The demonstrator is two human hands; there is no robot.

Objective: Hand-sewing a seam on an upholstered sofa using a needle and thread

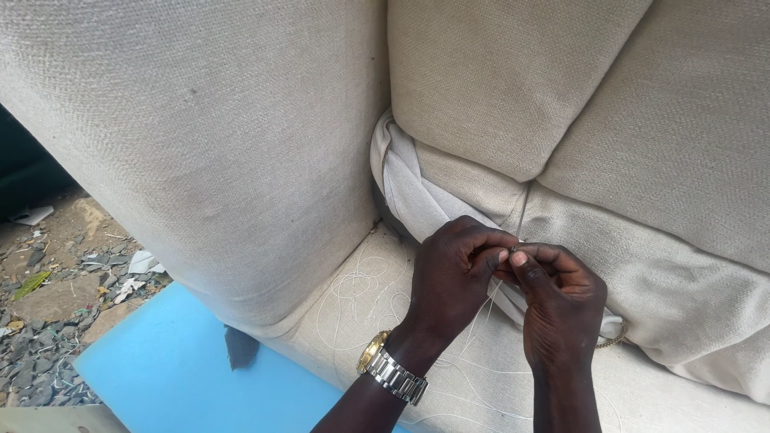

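**Stitching at the Seam of a Beige Upholstered Sofa**

Pinching together at the seam, both hands met where the tufted back cushion (609, 120) joined the seat (353, 313). The left hand (453, 277), with a metal wristwatch (391, 370) on its wrist, was closed on a fold of loose beige fabric (409, 188). The right hand (561, 301) was clenched, thumb and forefinger gripping a thin needle (523, 215) that rose along the cushion seam. Loose white thread (361, 289) lay in tangled loops on the seat, just beside the left hand. The padded armrest (200, 144) stood to the left. A blue sheet (176, 361) lay under the sofa, with gravel and litter (48, 321) beyond it.
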